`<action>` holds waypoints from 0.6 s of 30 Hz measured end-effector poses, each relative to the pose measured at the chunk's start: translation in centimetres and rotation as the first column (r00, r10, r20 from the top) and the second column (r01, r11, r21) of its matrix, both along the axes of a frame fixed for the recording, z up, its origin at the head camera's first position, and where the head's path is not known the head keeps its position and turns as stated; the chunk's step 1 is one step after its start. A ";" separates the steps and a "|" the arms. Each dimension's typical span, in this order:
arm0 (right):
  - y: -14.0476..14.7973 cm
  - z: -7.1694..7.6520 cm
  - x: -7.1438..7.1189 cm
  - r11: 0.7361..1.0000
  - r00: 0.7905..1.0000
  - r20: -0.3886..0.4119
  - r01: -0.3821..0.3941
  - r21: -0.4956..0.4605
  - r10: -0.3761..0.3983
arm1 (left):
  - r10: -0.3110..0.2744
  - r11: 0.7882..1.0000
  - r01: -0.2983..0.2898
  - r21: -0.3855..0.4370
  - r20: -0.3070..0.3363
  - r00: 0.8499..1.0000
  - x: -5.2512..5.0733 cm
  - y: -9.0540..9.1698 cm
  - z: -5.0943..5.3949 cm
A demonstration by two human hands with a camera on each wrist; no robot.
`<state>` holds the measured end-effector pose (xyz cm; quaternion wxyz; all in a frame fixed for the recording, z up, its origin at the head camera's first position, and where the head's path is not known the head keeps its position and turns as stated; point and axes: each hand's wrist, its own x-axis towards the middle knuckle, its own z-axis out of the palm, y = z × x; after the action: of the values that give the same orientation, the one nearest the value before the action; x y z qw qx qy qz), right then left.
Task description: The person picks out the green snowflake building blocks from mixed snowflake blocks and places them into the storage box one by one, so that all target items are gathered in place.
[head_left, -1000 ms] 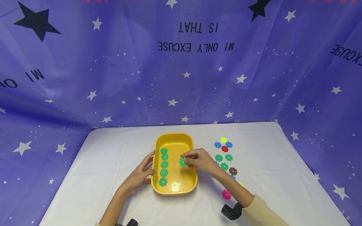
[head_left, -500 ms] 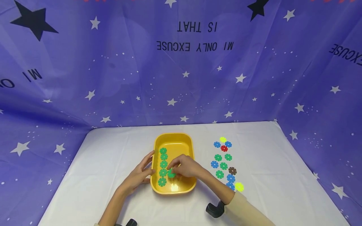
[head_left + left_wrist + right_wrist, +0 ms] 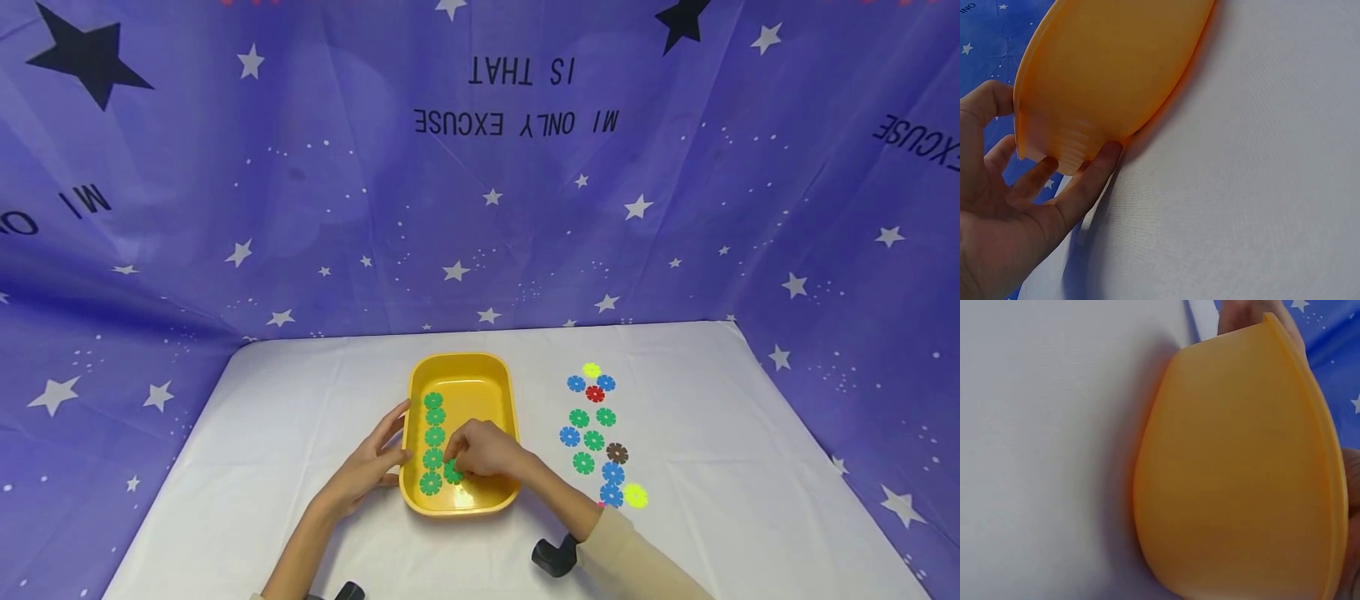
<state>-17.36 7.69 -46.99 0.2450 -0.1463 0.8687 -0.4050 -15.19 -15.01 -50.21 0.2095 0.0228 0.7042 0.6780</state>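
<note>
A yellow plastic tray [image 3: 459, 367] stands on the white table. Along its left side lies a column of several green notched plastic discs [image 3: 434, 436], flat on the tray floor. My left hand [image 3: 366, 468] holds the tray's left side, with the thumb at the rim; in the left wrist view, fingers [image 3: 1094, 178] reach along the outer wall to its base. Inside the tray, my right hand [image 3: 487, 448] pinches another green notched disc [image 3: 453, 472], low beside the column's lower end. The right wrist view shows the tray's outer wall [image 3: 1241, 456], which hides that disc.
Right of the tray, loose notched discs lie on the white cloth [image 3: 697, 433]: several green [image 3: 594, 441], several blue [image 3: 570, 437], a red one [image 3: 595, 394], a brown one [image 3: 617, 453] and yellow ones [image 3: 635, 496]. A purple star-patterned curtain [image 3: 480, 208] surrounds the table.
My right hand has carried the green disc left and down, from the tray's right side to beside the column. The left hand has stayed on the tray.
</note>
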 end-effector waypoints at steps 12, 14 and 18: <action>-0.2 -0.4 0.1 1.000 0.999 -0.050 -0.018 0.026 0.019 | 0.013 1.000 -0.013 -0.003 -0.002 1.000 0.1 0.1 0.2; -0.2 -0.4 0.2 0.999 0.999 -0.051 -0.016 0.031 0.017 | 0.015 1.000 -0.015 -0.005 -0.002 1.000 0.1 0.1 0.2; -0.3 -0.4 0.2 0.999 0.999 -0.050 -0.015 0.045 0.017 | 0.016 1.000 -0.016 -0.008 -0.003 1.000 0.0 0.2 0.2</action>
<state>-17.17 7.43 -47.42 0.2296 -0.1578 0.8822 -0.3796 -15.16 -14.80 -50.06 0.2029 0.0175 0.7073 0.6769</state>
